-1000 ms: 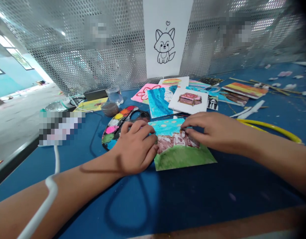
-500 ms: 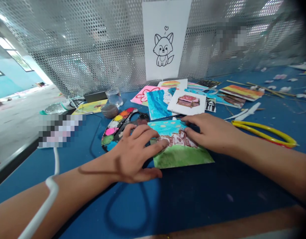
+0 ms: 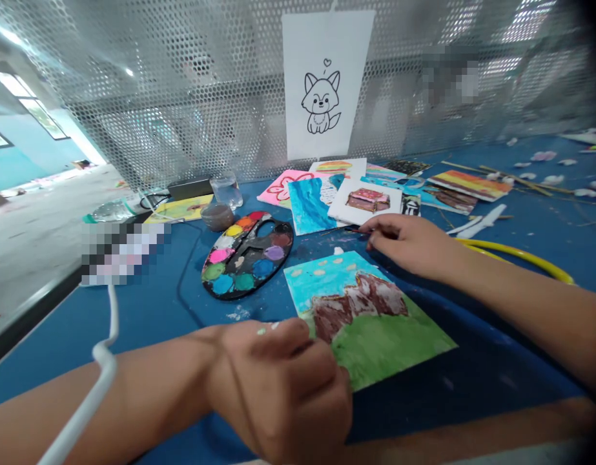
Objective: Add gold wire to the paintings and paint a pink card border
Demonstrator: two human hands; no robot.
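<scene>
The painting (image 3: 389,342) lies flat on the blue worktop (image 3: 152,310), turned at a slant, with its left side partly behind the left hand (image 3: 283,387). Blue sky with pale spots, brown and whitish mountains and a green foreground colour all of it that shows; no bare patch is visible, though whether the paint is finished or dry cannot be told. The fox drawing (image 3: 321,103) upright against the mesh panel (image 3: 205,129) is black outline only, without colour.

The left hand's fingers are curled inward at the painting's left side; whether they grip its edge is hidden. The right hand (image 3: 399,242) is beyond the painting's far edge, fingers bent with the tips close together beside the chest card (image 3: 341,200); whether anything is between them cannot be told.

The palette (image 3: 246,261), its wells filled with many colours, sits left of the painting, with a narrow strip of worktop between. Behind it stand the murky cup (image 3: 217,218) and the clear cup (image 3: 228,192), near the back. Overlapping cards limit room toward the panel, and the yellow tube (image 3: 534,259) lies beyond the right forearm. The worktop's dark left edge runs well apart from the painting; the widest open strips are left of the palette and nearer the person, right of the left hand.
</scene>
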